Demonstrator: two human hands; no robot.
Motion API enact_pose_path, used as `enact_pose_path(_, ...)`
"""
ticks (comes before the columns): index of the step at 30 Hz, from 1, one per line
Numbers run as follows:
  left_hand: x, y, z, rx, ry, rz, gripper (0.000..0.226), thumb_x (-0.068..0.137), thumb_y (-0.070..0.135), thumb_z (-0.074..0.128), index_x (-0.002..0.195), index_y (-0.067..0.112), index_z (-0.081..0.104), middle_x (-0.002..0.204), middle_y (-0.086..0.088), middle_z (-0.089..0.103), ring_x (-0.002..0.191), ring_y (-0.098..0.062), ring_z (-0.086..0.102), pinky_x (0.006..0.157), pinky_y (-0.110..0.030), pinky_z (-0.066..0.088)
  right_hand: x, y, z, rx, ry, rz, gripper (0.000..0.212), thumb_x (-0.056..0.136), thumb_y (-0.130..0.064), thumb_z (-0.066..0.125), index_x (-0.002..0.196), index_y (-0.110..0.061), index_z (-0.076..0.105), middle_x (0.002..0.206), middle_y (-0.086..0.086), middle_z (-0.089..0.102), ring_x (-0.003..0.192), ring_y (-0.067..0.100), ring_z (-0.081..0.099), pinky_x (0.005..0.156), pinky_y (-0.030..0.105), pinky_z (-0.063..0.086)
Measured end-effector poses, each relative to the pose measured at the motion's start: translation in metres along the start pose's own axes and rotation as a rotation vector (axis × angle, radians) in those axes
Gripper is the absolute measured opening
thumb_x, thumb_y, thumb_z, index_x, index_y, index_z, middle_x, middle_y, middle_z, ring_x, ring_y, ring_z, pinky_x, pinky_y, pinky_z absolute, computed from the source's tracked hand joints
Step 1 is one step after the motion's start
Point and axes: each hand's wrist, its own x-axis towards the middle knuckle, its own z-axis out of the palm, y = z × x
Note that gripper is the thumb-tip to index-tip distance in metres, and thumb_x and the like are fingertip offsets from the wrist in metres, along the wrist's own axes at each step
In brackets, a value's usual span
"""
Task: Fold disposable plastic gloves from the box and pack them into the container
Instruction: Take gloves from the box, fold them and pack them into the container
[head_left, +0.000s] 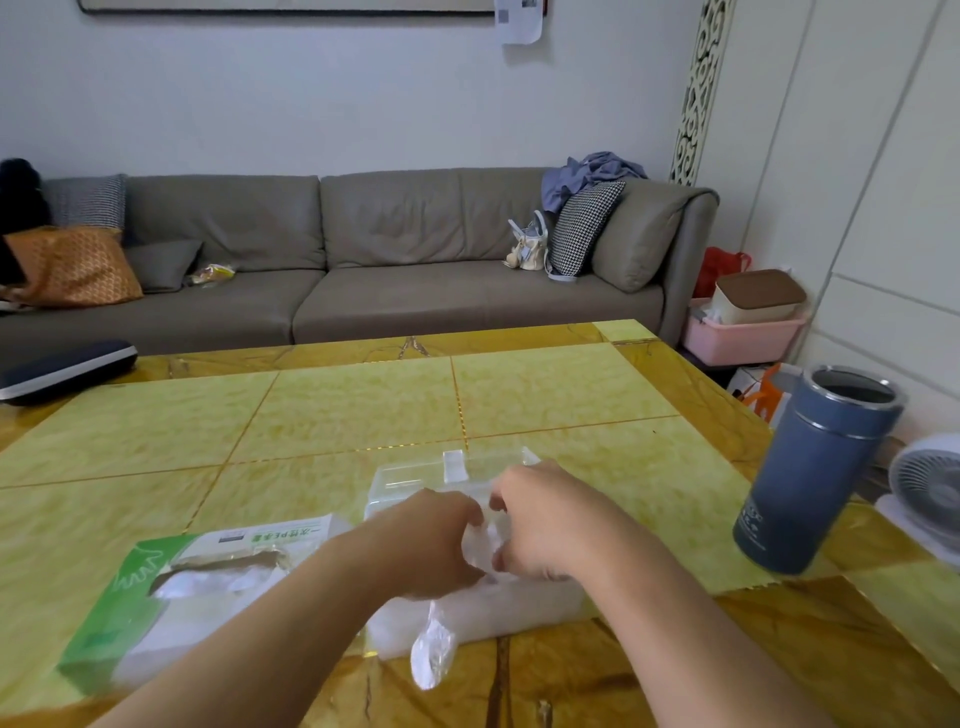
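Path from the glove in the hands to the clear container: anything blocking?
Nothing visible. Both the left hand and right hand pinch the glove just in front of the clear container, whose top looks open. The glove box lies off to the left.

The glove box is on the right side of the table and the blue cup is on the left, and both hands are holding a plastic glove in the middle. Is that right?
Not quite: the sides are swapped. In the head view, the glove box lies on the left and the blue cup stands on the right. Both the left hand and the right hand do hold a plastic glove in the middle.
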Motion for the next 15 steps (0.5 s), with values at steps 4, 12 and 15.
enact_pose_path(4,-0.005,-0.003,-0.012,-0.014,-0.06,0.055,0.066,0.09,0.04,0.074,0.149,0.036,0.045,0.125,0.011,0.065,0.114,-0.013,0.061,0.1,-0.034,0.051,0.006,0.001,0.004,-0.047,-0.018,0.058,0.046,0.077,-0.02,0.085,0.121,-0.018,0.073,0.12,0.005,0.067,0.092,0.026,0.073,0.079,0.039,0.063)
enact_pose_path(12,-0.038,0.007,-0.035,-0.006,0.214,0.097,0.034,0.098,0.036,0.064,0.131,0.041,0.058,0.111,0.02,0.057,0.105,-0.004,0.056,0.093,-0.025,0.05,0.016,-0.006,0.003,-0.116,-0.132,0.087,0.061,0.081,-0.027,0.084,0.138,-0.027,0.063,0.115,-0.001,0.068,0.084,0.02,0.066,0.066,0.029,0.052)
enact_pose_path(15,-0.054,0.036,-0.025,0.117,0.36,0.141,0.029,0.099,0.016,0.049,0.116,0.031,0.067,0.111,0.01,0.054,0.107,-0.011,0.049,0.086,-0.025,0.045,0.017,-0.009,0.001,-0.137,-0.148,0.063,0.038,0.082,-0.026,0.08,0.118,-0.023,0.068,0.105,0.0,0.07,0.1,0.024,0.066,0.08,0.034,0.054)
